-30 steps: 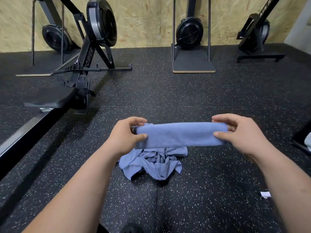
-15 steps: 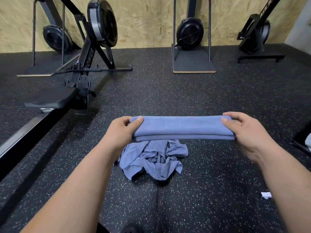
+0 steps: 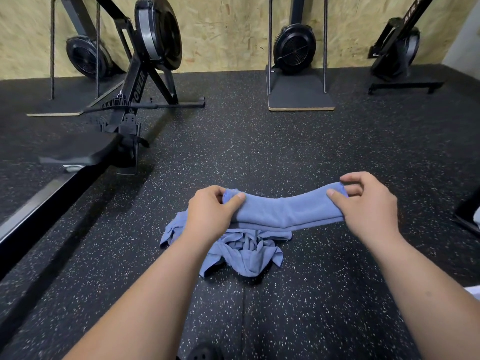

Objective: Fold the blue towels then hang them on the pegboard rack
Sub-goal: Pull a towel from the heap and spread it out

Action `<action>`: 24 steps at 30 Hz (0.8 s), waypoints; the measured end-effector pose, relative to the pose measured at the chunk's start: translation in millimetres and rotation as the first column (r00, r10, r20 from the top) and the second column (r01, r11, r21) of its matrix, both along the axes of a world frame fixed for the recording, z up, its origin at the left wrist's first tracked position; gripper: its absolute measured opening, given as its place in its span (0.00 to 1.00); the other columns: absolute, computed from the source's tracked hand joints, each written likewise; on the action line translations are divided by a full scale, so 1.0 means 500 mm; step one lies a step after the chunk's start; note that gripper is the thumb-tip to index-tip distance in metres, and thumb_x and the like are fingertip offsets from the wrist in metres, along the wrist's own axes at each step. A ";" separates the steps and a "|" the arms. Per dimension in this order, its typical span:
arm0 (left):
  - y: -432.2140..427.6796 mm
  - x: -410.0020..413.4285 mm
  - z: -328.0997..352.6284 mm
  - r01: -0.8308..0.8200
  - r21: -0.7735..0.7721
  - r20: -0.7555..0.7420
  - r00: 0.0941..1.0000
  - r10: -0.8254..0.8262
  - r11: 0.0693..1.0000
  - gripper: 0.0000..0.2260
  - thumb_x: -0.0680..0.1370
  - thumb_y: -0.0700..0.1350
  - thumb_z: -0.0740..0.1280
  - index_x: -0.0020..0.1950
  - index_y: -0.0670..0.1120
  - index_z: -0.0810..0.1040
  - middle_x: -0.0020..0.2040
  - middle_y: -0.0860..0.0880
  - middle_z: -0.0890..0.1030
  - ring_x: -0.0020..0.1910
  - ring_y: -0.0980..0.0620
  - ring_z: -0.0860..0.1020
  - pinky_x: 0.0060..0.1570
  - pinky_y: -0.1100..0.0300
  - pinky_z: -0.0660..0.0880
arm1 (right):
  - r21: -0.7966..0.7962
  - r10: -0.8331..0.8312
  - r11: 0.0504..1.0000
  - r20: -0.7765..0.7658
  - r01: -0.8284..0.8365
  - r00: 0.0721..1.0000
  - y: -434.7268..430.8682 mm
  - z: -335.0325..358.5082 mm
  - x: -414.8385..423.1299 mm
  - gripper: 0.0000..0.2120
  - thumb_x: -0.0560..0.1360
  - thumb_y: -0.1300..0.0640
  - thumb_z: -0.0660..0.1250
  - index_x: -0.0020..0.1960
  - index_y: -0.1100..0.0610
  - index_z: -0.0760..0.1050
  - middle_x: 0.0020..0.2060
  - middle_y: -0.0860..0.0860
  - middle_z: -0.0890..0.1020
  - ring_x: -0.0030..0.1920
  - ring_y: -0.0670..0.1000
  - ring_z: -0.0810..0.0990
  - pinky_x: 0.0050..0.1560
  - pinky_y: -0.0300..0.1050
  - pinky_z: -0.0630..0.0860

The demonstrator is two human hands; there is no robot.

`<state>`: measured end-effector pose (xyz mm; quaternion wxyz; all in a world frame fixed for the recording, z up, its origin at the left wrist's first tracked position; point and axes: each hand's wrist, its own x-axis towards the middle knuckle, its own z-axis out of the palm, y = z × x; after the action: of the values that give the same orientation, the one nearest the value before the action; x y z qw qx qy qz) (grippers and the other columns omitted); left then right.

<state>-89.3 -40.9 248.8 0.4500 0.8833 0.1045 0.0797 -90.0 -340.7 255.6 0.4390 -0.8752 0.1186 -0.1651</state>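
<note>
Folded towel [image 3: 285, 211] went slack vs 0.5 s ago, left hand [image 3: 210, 211] and right hand [image 3: 368, 203] each pinched 1 end; next fold looked imminent.

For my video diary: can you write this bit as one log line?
left hand: grips folded towel | right hand: pinches its other end | towel pile: crumpled on floor
</note>
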 end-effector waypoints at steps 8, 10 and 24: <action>-0.135 -0.028 -0.005 0.106 -0.231 -0.035 0.992 -0.117 0.967 0.08 0.76 0.44 0.73 0.53 0.49 0.77 0.47 0.50 0.84 0.41 0.53 0.79 0.44 0.63 0.76 | 0.000 0.253 0.967 0.106 -0.254 0.962 0.110 0.018 -0.045 0.21 0.75 0.57 0.79 0.63 0.43 0.77 0.49 0.40 0.85 0.48 0.39 0.84 0.52 0.39 0.80; -0.160 -0.030 -0.013 0.054 -0.452 -0.105 0.988 -0.114 0.890 0.09 0.75 0.46 0.70 0.54 0.47 0.77 0.48 0.45 0.83 0.43 0.48 0.81 0.54 0.51 0.82 | -0.006 0.336 0.942 0.048 -0.336 0.941 0.127 0.010 -0.058 0.24 0.76 0.58 0.77 0.66 0.41 0.75 0.53 0.38 0.85 0.52 0.38 0.83 0.57 0.39 0.78; -0.224 -0.085 -0.002 0.063 -0.757 -0.194 0.929 -0.316 0.651 0.10 0.76 0.45 0.72 0.35 0.50 0.76 0.37 0.45 0.74 0.40 0.46 0.72 0.46 0.50 0.73 | 0.492 0.090 0.871 -0.138 -0.011 0.986 0.046 0.015 -0.126 0.20 0.83 0.40 0.67 0.71 0.48 0.74 0.62 0.47 0.83 0.56 0.44 0.83 0.56 0.46 0.79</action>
<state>-131.8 -152.8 247.9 0.7519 0.6321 0.1028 -0.1567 -152.9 -317.5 263.3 0.6395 -0.7487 0.1675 -0.0490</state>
